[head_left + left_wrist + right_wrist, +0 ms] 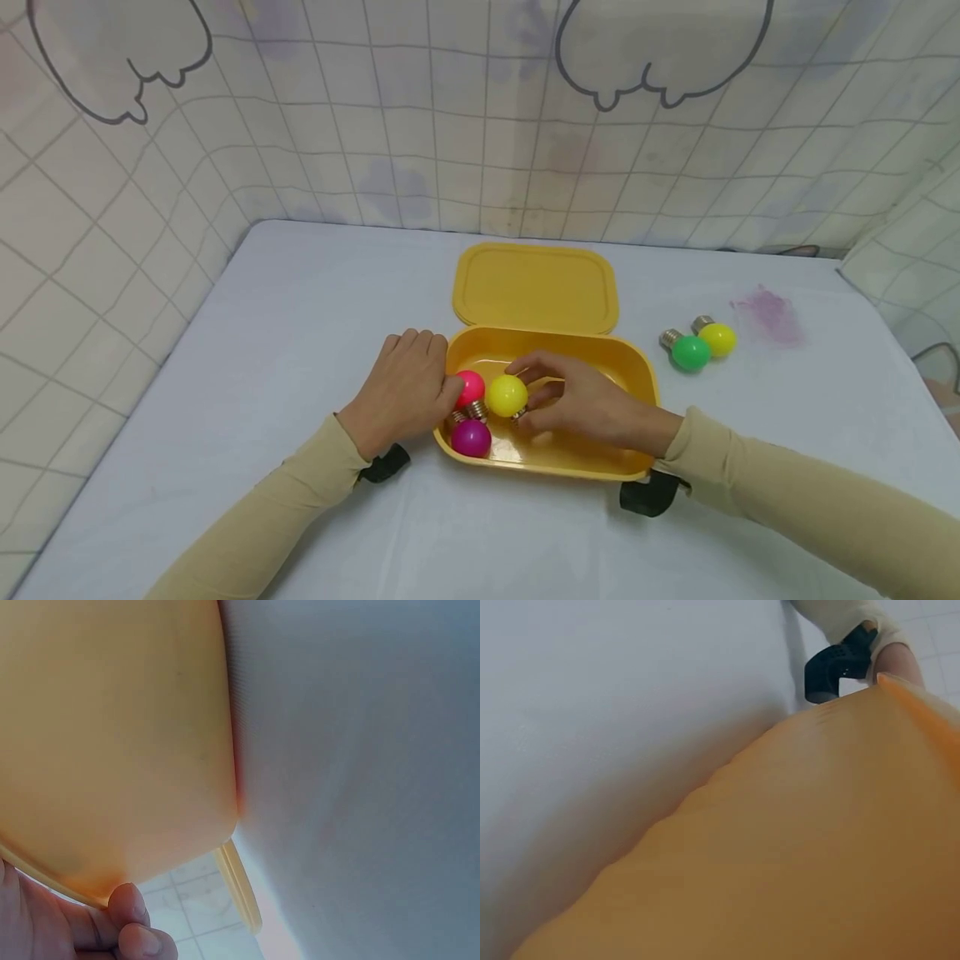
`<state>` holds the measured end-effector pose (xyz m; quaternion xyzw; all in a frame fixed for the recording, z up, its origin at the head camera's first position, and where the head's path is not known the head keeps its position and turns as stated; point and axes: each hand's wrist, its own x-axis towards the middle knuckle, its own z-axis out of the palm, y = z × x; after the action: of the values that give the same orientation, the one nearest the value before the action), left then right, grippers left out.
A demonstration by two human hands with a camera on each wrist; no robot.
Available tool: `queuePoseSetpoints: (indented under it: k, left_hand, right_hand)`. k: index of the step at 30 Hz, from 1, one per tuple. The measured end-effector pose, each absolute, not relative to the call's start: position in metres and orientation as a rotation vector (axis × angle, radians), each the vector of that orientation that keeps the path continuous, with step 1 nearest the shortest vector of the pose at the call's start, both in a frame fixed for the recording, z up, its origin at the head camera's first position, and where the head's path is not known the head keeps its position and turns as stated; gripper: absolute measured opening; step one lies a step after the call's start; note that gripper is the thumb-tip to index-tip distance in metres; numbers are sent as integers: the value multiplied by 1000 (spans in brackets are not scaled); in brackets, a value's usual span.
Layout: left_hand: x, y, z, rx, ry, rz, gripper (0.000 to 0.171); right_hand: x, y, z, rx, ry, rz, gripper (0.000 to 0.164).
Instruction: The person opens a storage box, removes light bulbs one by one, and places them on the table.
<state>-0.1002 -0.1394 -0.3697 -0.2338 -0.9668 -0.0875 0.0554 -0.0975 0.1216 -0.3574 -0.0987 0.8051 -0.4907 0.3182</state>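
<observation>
Only in head view, can count five bulbs (691,353). Gripping box (607,367) with left hand (405,382), yellow bulb (506,395) with right hand (577,400).

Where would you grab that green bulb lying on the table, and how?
I'd pinch the green bulb by its metal base, coming down from the left: it lies sideways with that end pointing left and away, while a yellow bulb crowds its round head.
</observation>
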Motion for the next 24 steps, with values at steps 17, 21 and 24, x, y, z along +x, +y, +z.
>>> queuePoseSetpoints:
  k: [17,21,24]
  left_hand:
    - [-101,-138,-370,-708,-2926,-281,21]
    - [-101,-139,-370,-708,-2915,-287,21]
    - [-101,-139,-371,-710,-2910,-285,21]
  right_hand:
    - [-92,132,-350,-291,2040,-1416,55]
    - [-91,134,-348,-297,2027,-1437,55]
    - [-90,135,-346,-275,2027,-1435,56]
